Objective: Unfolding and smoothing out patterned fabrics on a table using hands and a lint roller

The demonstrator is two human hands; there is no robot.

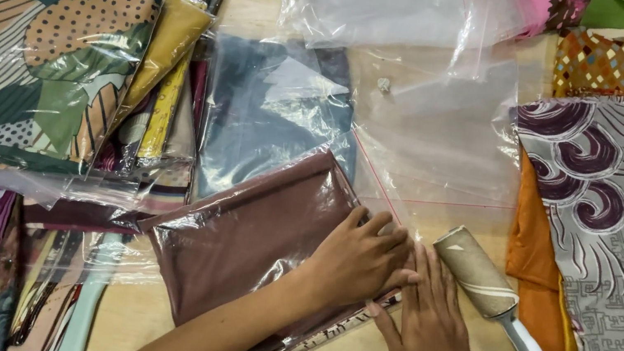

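Bagged leaf-print cloth (45,66) at far left. Brown cloth in a clear bag (253,233) mid-table, under left hand (357,258), fingers flat, gripping nothing. Right hand (430,328) pressing the bag's edge, fingers spread. Lint roller (479,277) just beside.

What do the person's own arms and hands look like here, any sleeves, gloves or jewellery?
Both forearms are bare as far as the frame shows, with no sleeve in sight. The left hand and the right hand are bare too: no gloves, and no rings, watch or bracelet show. The fingernails look short and unpainted. Nothing is written or marked on either hand.
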